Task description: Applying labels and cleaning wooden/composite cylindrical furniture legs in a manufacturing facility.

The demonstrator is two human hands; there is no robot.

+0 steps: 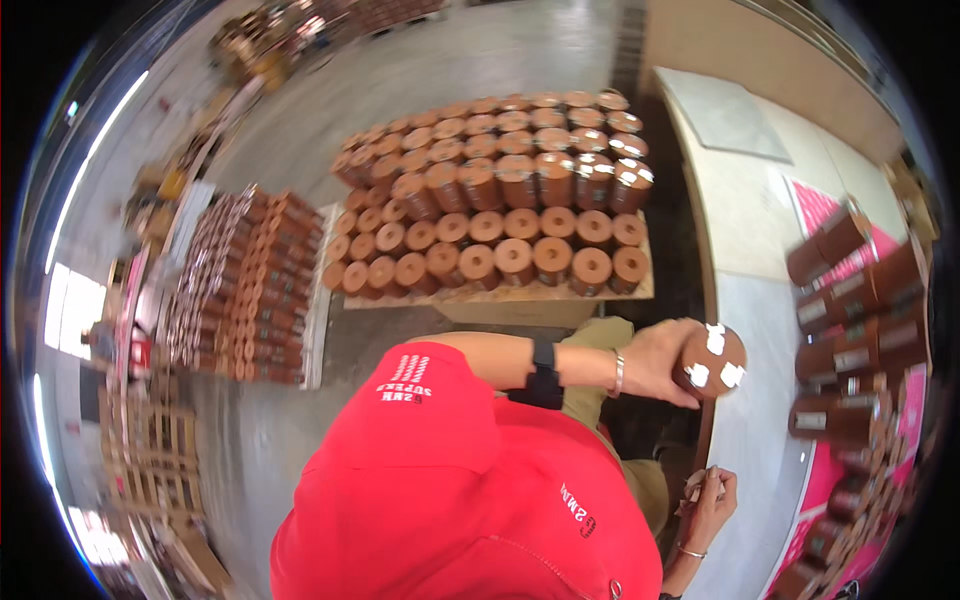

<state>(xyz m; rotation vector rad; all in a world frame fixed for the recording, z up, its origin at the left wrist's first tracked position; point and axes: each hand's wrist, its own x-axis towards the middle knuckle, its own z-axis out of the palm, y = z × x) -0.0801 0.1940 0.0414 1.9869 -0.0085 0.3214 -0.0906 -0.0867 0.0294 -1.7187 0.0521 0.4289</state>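
Observation:
My left hand [662, 362] is closed around the side of a brown cylinder [722, 384], above the edge of the worktable [745, 440]. The cylinder's upturned round end carries several white patches. Lower down by the same edge, my right hand [712, 503] has its fingers pinched together on a small pale scrap [694, 487], whose kind I cannot make out. A bracelet is on each wrist, and a black watch sits on the left forearm.
Stacked brown cylinders [515, 255], many with a centre hole, fill a wooden pallet [480, 297] left of the worktable. Another pallet stack [250, 285] stands farther left. More cylinders [840, 415] lie on the table's far side over pink sheets. A grey board [720, 112] lies at the table's far end.

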